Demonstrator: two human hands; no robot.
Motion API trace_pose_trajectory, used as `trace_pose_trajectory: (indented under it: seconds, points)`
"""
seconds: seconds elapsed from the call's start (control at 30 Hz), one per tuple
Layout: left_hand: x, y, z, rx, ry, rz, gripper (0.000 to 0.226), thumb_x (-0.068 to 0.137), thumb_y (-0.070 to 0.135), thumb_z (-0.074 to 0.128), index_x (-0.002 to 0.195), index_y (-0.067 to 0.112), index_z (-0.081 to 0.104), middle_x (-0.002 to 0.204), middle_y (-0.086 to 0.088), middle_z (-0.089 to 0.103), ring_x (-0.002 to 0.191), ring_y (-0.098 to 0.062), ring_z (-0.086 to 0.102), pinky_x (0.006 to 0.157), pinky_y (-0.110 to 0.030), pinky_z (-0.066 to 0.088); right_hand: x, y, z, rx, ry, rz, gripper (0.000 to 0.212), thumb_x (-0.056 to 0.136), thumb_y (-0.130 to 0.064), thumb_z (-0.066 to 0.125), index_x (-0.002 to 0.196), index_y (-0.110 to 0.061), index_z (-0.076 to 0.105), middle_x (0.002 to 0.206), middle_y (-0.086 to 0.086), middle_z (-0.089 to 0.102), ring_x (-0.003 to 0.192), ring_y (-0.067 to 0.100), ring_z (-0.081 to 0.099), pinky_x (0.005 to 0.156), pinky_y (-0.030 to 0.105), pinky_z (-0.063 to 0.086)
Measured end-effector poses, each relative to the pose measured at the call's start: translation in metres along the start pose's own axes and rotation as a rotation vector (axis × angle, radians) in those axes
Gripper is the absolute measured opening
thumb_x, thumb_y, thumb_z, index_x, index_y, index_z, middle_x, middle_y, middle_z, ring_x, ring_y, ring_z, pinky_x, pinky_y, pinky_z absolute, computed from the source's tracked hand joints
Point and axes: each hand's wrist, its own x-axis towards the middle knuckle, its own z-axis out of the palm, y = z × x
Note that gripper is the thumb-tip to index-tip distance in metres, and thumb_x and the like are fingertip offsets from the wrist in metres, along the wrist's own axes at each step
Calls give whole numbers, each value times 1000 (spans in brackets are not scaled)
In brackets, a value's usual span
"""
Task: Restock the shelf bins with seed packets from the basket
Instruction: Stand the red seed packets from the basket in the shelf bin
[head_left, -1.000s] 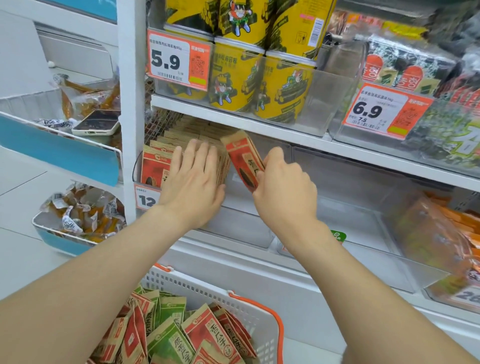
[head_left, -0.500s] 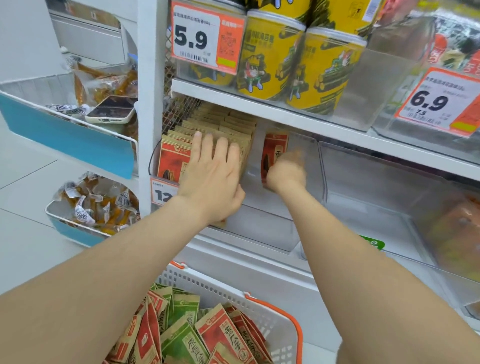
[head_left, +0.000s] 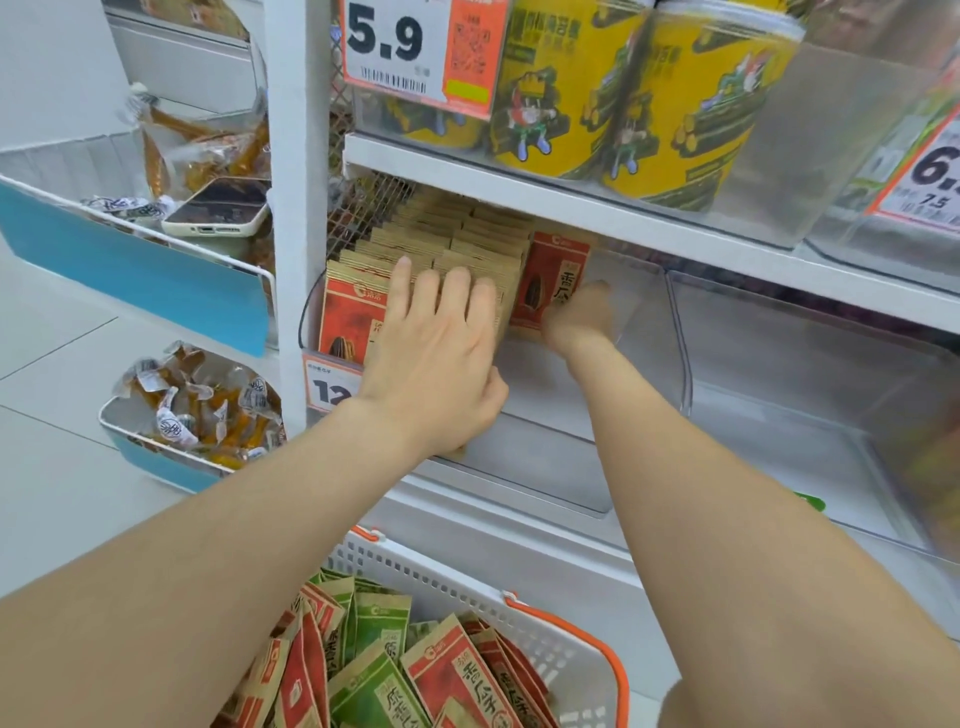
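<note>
The left hand (head_left: 436, 364) lies flat with its fingers straight and together, pressed against the front of the row of seed packets (head_left: 467, 234) that stands upright in the clear bin (head_left: 654, 332) on the shelf. It curls round nothing. Just to the right of it, one red seed packet (head_left: 553, 270) stands upright at the right end of that row, touching the brown edges of its neighbours. The right hand (head_left: 579, 317) is against the lower right of this packet. It is blurred and its fingers look bunched, so I cannot tell whether it has hold of the packet or only touches it. To the right of the right hand the bin is bare plastic. Below both forearms sits the white basket (head_left: 467, 584) with an orange handle, holding loose red and green packets (head_left: 447, 670). Above the hands, on the next shelf up, stand yellow cans (head_left: 561, 93). A price tag (head_left: 327, 389) hangs just left of the left wrist. Further left of the left hand, past the white upright, a phone (head_left: 218, 208) lies in a side bin.
</note>
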Motion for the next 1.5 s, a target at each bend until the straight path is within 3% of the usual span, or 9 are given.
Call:
trace_pose_trajectory:
  seconds: [0.37, 0.53, 0.7, 0.87, 1.07, 1.17, 1.3, 1.37, 1.5]
  points:
    - [-4, 0, -5, -50, -7, -3, 72, 84, 44, 50, 143, 5, 42, 140, -18, 46, 129, -41, 44, 125, -62, 15, -21, -9, -11, -189, -101, -50, 59, 97, -12, 62, 148, -3, 35, 148, 20, 47, 132, 38, 54, 99, 40, 50]
    - [-15, -3, -14, -188, 117, -8, 54, 99, 34, 43, 144, 4, 45, 151, -20, 43, 145, -40, 36, 125, -60, 20, -68, -14, -37, -366, 57, -450, 28, 91, -17, 54, 114, -5, 65, 114, 21, 66, 105, 43, 64, 83, 40, 53]
    - [-35, -6, -38, -151, 251, -62, 24, 84, 15, 57, 106, 6, 50, 110, -19, 49, 98, -38, 46, 80, -47, 40, -122, -13, -72, -379, 74, -830, 26, 83, -17, 45, 79, -17, 71, 80, 10, 72, 79, 39, 65, 68, 40, 54]
    - [-69, -6, -42, -160, -206, -88, 18, 94, 28, 55, 101, 14, 47, 105, -14, 61, 91, -37, 55, 67, -41, 39, -161, 12, -73, -639, -403, -1109, 17, 74, -22, 43, 57, -21, 45, 61, 7, 60, 59, 35, 50, 56, 35, 44]
    - [-107, 8, -28, -61, -815, 93, 30, 106, 37, 47, 128, 18, 51, 125, -11, 57, 99, -32, 57, 76, -40, 47, -206, 103, -26, -995, -1033, -801, 19, 87, -16, 52, 77, -9, 66, 72, 8, 66, 69, 28, 60, 68, 43, 60]
    - [-121, 16, -19, -84, -1009, 148, 35, 107, 34, 46, 137, 17, 54, 134, -11, 56, 108, -31, 61, 86, -41, 51, -238, 147, -8, -1096, -1199, -733, 17, 97, -15, 54, 107, -7, 65, 101, 11, 69, 91, 31, 65, 79, 39, 56]
    - [-134, 27, -7, -86, -1141, 199, 40, 107, 37, 47, 136, 15, 62, 131, -11, 65, 97, -27, 64, 86, -39, 54, -273, 198, 13, -1043, -1340, -628, 77, 102, -22, 59, 164, -21, 12, 151, 20, 44, 119, 38, 60, 90, 45, 54]
    - [-136, 31, -6, -89, -1145, 208, 38, 107, 35, 47, 135, 15, 63, 130, -11, 66, 92, -27, 61, 82, -37, 53, -283, 212, 21, -1051, -1330, -601, 97, 102, -28, 61, 163, -35, -13, 164, 19, 22, 129, 44, 53, 99, 53, 53]
    - [-135, 31, -8, -108, -1113, 200, 36, 107, 33, 46, 135, 16, 61, 128, -11, 64, 108, -32, 68, 91, -42, 58, -290, 212, 28, -993, -1238, -552, 99, 99, -26, 66, 164, -37, -8, 161, 28, 19, 137, 48, 44, 107, 52, 48]
